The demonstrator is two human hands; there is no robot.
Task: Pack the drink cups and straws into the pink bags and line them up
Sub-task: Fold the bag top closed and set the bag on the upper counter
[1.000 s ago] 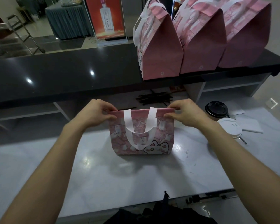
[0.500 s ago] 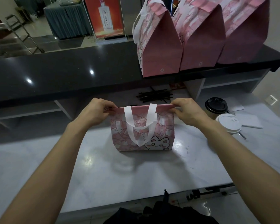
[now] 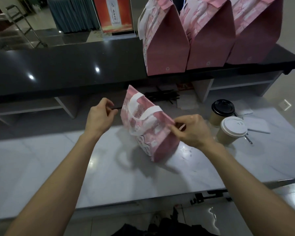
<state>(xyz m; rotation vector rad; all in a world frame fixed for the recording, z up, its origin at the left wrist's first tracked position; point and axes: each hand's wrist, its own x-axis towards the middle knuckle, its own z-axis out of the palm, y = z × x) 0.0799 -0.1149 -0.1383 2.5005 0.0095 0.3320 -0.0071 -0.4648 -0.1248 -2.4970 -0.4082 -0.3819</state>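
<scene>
A small pink bag (image 3: 148, 123) with white handles stands on the white marble table (image 3: 126, 178), turned so its narrow end faces front right. My right hand (image 3: 189, 132) pinches its top right corner. My left hand (image 3: 99, 114) hovers just left of the bag, fingers loosely curled, holding nothing. A black-lidded cup (image 3: 222, 109) and a white-lidded cup (image 3: 233, 129) stand to the right of the bag. Black straws (image 3: 162, 97) lie in a pile behind it. Three closed pink bags (image 3: 167, 41) stand in a row on the black counter.
The black counter (image 3: 75, 65) runs across the back, with open shelves below it. White papers (image 3: 259, 126) lie right of the cups. A dark object (image 3: 169, 225) sits at the near table edge. A red poster stands beyond the counter.
The bag has swung round from facing me to end-on and tilted. My left hand has let go of its top left corner; my right hand still holds the right corner.
</scene>
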